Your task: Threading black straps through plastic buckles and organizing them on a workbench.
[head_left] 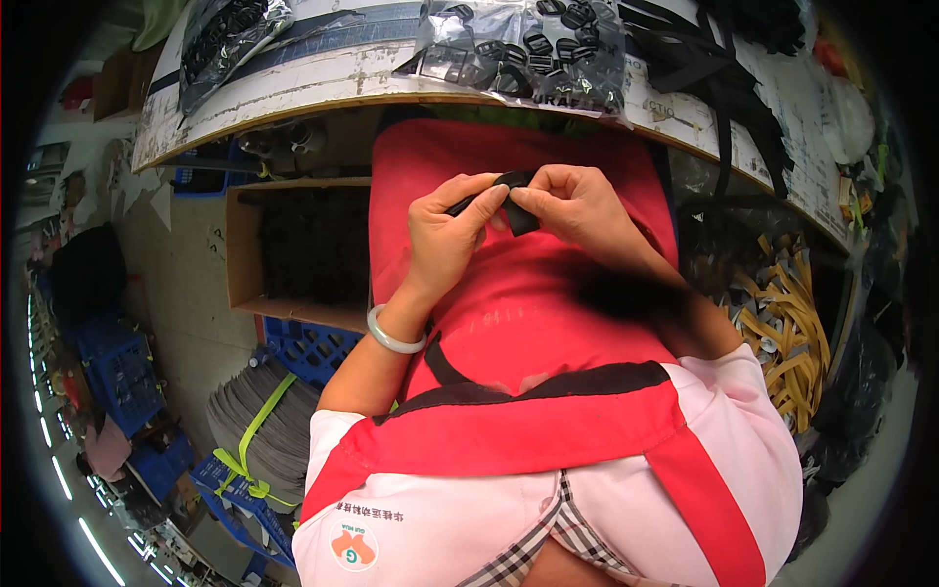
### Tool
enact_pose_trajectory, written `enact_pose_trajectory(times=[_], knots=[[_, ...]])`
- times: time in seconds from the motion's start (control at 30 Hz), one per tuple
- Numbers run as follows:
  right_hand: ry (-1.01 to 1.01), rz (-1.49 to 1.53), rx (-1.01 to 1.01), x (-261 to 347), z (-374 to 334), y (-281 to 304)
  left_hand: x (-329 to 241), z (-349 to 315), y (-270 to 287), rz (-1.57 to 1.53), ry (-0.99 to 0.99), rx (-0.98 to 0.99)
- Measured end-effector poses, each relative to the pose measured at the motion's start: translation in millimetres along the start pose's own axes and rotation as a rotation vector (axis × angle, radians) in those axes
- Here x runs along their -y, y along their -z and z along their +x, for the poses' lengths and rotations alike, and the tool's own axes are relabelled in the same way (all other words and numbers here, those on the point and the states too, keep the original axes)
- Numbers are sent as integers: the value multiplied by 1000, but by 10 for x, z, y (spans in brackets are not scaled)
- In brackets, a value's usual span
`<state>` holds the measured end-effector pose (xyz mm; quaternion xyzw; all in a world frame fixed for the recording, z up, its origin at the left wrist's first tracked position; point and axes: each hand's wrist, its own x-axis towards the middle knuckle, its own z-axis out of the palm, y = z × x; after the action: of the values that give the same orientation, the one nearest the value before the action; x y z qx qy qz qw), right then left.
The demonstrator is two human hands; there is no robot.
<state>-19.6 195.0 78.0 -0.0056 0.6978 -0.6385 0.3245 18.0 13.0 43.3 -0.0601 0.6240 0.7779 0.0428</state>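
Over my red-covered lap, both hands pinch a short piece of black webbing strap point(524, 219). My left hand point(445, 227) closes thumb and fingers on its left side, where a dark end pokes out between the fingers. With thumb and index finger pressed together, my right hand point(579, 207) grips the strap from the other side. The strap looks folded between the two thumbs, and a flat end hangs below them. Whether a small buckle sits in the fold, I cannot tell. A pale bangle point(395, 333) circles my left wrist.
Ahead is a worn worktable point(362, 86) with a clear bag of black plastic buckles point(533, 61) and black straps point(719, 83) over its edge. An open cardboard box point(246, 256) and grey coiled webbing point(256, 423) stand left. Yellow-brown strips point(790, 338) pile up right.
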Motion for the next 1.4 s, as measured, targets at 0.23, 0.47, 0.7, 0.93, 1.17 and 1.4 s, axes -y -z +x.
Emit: enact_pose_trajectory(times=[0.23, 0.47, 0.7, 0.93, 1.17, 1.4], knots=[[-175, 524, 216, -230, 161, 110, -19, 6, 97, -65, 32, 85], [28, 341, -115, -362, 366, 132, -646, -311, 734, 151, 103, 108], [78, 48, 89, -461, 266, 98, -990, -648, 1406, 455, -90, -401], [256, -355, 368, 16, 201, -467, -364, -372, 437, -46, 352, 314], [65, -4, 241, -177, 218, -148, -210, -208, 405, -168, 426, 380], [397, -306, 126, -409, 250, 24, 66, -46, 203, 495, 22, 278]])
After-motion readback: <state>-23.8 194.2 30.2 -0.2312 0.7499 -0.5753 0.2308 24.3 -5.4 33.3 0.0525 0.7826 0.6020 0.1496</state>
